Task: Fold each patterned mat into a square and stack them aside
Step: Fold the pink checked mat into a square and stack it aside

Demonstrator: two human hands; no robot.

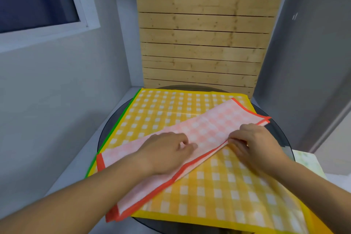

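From my remote seat I see the pink checked mat [209,129], folded into a long strip with an orange-red border, lying slantwise on the yellow checked mat [218,186] that covers the round dark table [105,131]. The left hand [167,151] presses on the strip's middle, fingers loosely bent and gripping nothing. The right hand [253,143] curls its fingers round the strip's near edge.

Even soft light, slight blur, edges bowed
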